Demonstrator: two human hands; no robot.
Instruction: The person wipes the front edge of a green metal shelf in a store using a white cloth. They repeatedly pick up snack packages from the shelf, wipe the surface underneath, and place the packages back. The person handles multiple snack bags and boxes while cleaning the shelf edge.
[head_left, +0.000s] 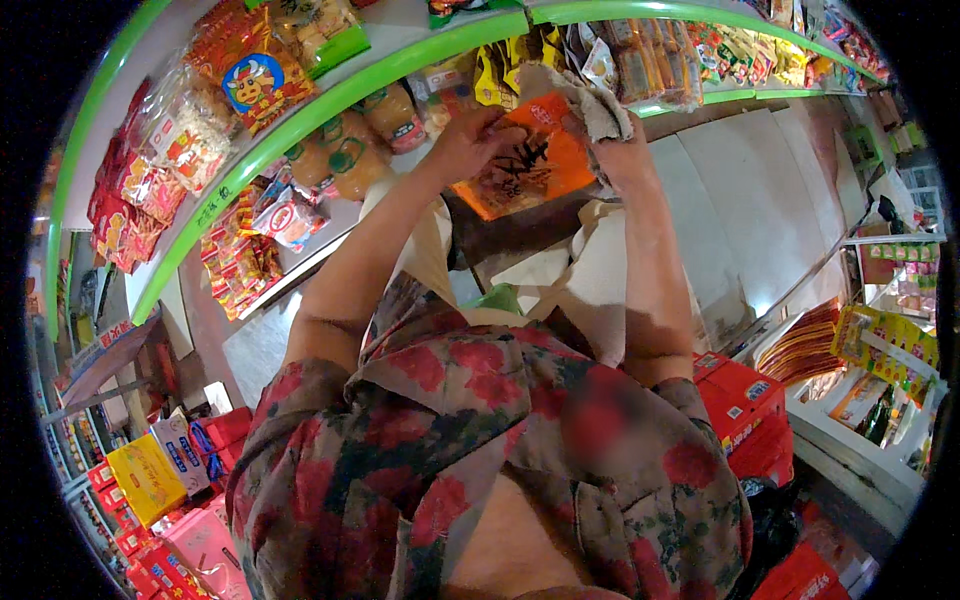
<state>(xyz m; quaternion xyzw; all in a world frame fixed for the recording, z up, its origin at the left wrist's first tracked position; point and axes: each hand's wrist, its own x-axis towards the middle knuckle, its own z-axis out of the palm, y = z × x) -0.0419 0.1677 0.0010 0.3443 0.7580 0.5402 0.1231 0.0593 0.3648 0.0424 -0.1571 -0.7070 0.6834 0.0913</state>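
Note:
An orange plastic food packet (541, 161) with dark writing is held up in front of the lower shelf. My left hand (474, 144) grips its left side, with the thumb across the front. My right hand (616, 150) holds a grey-beige cloth (604, 112) against the packet's right side; part of the cloth shows behind the packet's top edge. The right fingers are mostly hidden by the cloth. Just beyond the packet, yellow snack bags (499, 75) stand on the shelf, and jars with green marks (352, 150) are left of my left hand.
A green-edged shelf (315, 112) curves across in front, bearing snack bags (255, 82). Small packets (244, 262) lie on the level below. Grey-white floor tiles (757, 187) extend to the right. Red cartons (739, 405) stand by my right side, and a yellow box (146, 478) is at left.

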